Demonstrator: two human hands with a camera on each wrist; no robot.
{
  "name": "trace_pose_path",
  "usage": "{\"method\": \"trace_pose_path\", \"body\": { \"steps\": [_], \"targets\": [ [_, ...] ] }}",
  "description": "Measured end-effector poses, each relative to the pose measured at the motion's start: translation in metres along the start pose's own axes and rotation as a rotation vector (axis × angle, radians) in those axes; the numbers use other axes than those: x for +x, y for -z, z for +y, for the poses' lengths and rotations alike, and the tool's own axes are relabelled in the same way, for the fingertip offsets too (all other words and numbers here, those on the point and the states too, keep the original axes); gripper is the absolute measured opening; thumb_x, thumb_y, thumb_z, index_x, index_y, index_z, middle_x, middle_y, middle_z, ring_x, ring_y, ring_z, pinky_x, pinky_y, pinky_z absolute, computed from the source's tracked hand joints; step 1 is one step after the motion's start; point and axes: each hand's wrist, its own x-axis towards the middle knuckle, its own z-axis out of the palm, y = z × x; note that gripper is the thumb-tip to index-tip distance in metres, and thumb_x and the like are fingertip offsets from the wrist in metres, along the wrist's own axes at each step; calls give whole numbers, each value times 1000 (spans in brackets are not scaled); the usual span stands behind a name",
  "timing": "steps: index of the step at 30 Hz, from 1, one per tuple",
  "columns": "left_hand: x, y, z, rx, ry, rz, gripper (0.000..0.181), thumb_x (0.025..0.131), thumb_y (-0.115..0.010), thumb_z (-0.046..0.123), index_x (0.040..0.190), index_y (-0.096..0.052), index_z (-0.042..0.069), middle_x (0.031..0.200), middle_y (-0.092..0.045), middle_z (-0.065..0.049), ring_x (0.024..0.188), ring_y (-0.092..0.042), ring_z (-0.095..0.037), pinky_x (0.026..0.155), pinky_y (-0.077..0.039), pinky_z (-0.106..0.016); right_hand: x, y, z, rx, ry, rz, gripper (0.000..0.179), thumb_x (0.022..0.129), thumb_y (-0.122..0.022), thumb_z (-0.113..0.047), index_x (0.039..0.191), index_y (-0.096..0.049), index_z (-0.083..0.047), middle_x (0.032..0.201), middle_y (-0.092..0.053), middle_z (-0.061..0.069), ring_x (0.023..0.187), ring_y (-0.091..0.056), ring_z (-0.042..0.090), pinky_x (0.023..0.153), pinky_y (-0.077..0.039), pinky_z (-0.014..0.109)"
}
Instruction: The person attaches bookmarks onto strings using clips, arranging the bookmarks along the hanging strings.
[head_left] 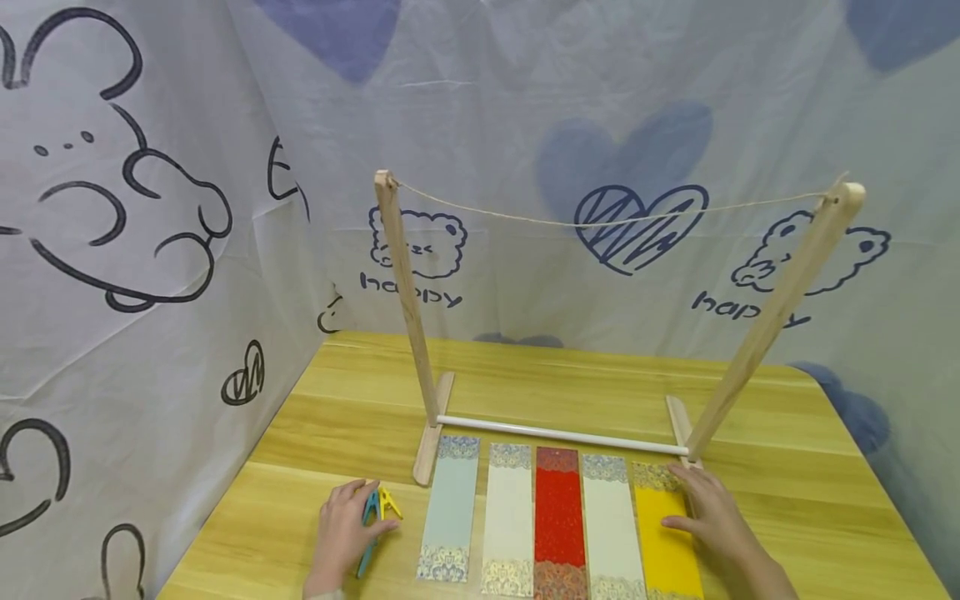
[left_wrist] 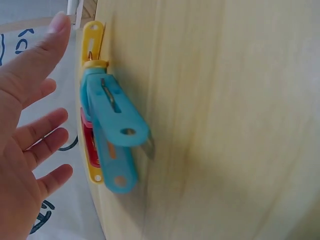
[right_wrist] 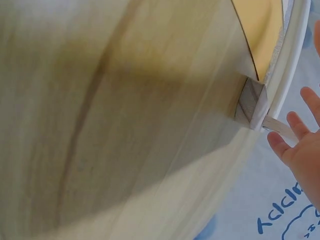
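My left hand (head_left: 347,527) is beside a small group of plastic clothespins on the table. In the left wrist view a teal clothespin (left_wrist: 117,112) lies in front, with a yellow clothespin (left_wrist: 92,37) and a red clothespin (left_wrist: 91,142) partly hidden behind it. The fingers are spread and grip nothing. My right hand (head_left: 712,512) hovers at or touches the right edge of a yellow strip (head_left: 663,533) with patterned ends; contact cannot be told. To its left lie a white strip (head_left: 611,517), a red strip (head_left: 558,517), another white strip (head_left: 510,517) and a pale blue strip (head_left: 452,508).
Behind the strips stands a wooden frame with a left post (head_left: 407,300), a right post (head_left: 776,325) and a white crossbar (head_left: 562,434). A thin string (head_left: 525,219) sags between the post tops. Printed cloth (head_left: 510,100) surrounds the wooden table (head_left: 570,383).
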Motion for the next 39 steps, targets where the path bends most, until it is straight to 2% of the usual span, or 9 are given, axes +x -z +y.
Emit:
{"method": "trace_pose_path", "body": {
  "steps": [7,21,31,39],
  "targets": [
    [-1,-1,-2,0,47,-54,71,56,-80,39,113,-59,3,114,-50,-23,106,-42,-39,83,-34,-57,6,-4,5,25,-53,-50,75,54,-82,-20,116,-51,8,116,-51,26,105,-39,46,82,-29,65],
    [2,-3,-5,-8,50,-55,72,55,-81,33,116,-58,4,112,-49,-22,103,-43,-37,79,-37,-53,8,-3,9,-2,-146,-150,76,56,-81,-23,120,-49,3,122,-46,27,108,-37,44,80,-26,68],
    [3,-4,-6,36,39,-87,72,55,-80,35,118,-59,8,110,-48,-20,100,-42,-36,74,-38,-48,13,1,11,-30,-175,-224,77,58,-81,-23,122,-49,4,125,-42,29,109,-37,44,81,-28,66],
    [4,-6,-7,54,33,-90,71,55,-80,36,117,-59,8,109,-47,-19,100,-41,-35,74,-37,-46,15,-2,15,-60,-185,-256,84,52,-82,-23,123,-48,5,129,-40,25,109,-36,45,80,-29,63]
  ]
}}
